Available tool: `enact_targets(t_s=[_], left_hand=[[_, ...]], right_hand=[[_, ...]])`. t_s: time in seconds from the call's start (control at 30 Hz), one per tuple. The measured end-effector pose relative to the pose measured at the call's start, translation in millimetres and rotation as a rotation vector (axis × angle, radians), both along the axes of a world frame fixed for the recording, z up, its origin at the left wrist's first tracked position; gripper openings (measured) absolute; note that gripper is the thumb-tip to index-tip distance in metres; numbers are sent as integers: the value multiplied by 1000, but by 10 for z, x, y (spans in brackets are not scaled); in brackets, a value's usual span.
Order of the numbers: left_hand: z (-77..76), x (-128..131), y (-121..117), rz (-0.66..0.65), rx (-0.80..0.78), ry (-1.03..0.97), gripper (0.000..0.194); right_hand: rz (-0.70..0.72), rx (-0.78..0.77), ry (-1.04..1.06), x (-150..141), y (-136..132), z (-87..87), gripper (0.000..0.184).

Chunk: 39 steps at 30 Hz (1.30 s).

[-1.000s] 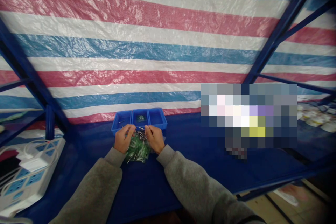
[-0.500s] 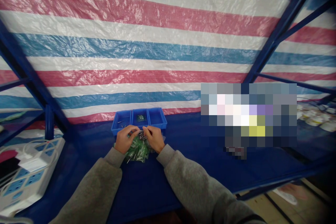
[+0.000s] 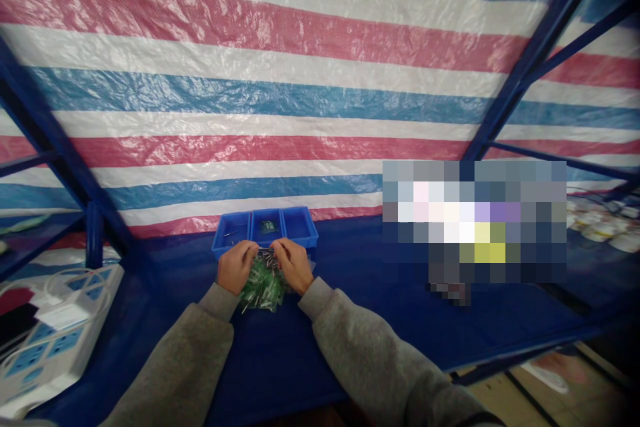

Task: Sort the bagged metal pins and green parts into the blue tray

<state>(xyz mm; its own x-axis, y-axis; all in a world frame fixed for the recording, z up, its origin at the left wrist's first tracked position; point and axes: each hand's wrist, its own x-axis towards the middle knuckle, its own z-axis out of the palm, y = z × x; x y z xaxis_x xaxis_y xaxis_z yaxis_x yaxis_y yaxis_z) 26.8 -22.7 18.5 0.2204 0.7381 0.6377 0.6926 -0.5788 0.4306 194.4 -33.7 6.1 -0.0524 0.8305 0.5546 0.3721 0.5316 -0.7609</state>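
A pile of small green and clear pieces with dark metal pins among them (image 3: pixel 263 285) lies on the blue table (image 3: pixel 270 360). Over its far edge, my left hand (image 3: pixel 236 267) is closed in a pinch, and my right hand (image 3: pixel 294 265) pinches a short way to its right. What sits between the fingertips is too small to name. Just behind both hands stands a blue tray with three compartments (image 3: pixel 301 225). Its left compartment has a few thin pins, its middle one some small green pieces (image 3: pixel 268 225).
White power strips (image 3: pixel 60 347) with cables and a white plug adapter (image 3: pixel 67 310) lie at the left. Blue metal posts (image 3: pixel 530 73) frame a striped plastic sheet (image 3: pixel 280 107) at the back. White round items (image 3: pixel 600 230) are at far right; a pixelated patch hides the right side.
My left hand's fingers have drawn in, with the index finger less stretched toward the right hand. My right hand stays almost where it was.
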Motion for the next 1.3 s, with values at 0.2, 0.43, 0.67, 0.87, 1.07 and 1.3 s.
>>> enact_targets(t_s=[0.2,0.43,0.67,0.87,1.07,1.3], left_hand=[[28,12,-12,28,-3,25,30],[50,26,-56,-34,4,-6,36],[55,33,-76,-81,-16,-130,25],[40,62,-49,-152,68,-133,17],[65,67,-60,-156,58,-206,16],[23,71,-47,-95,65,-255,16]], right_hand=[[29,11,7,-12,10,-24,23],[52,21,-9,-12,6,-14,20],[34,-73,57,17,7,-14,40],[57,-73,43,-5,10,-20,42],[61,-60,15,-20,17,-45,39],[16,-56,-38,-17,33,-62,39]])
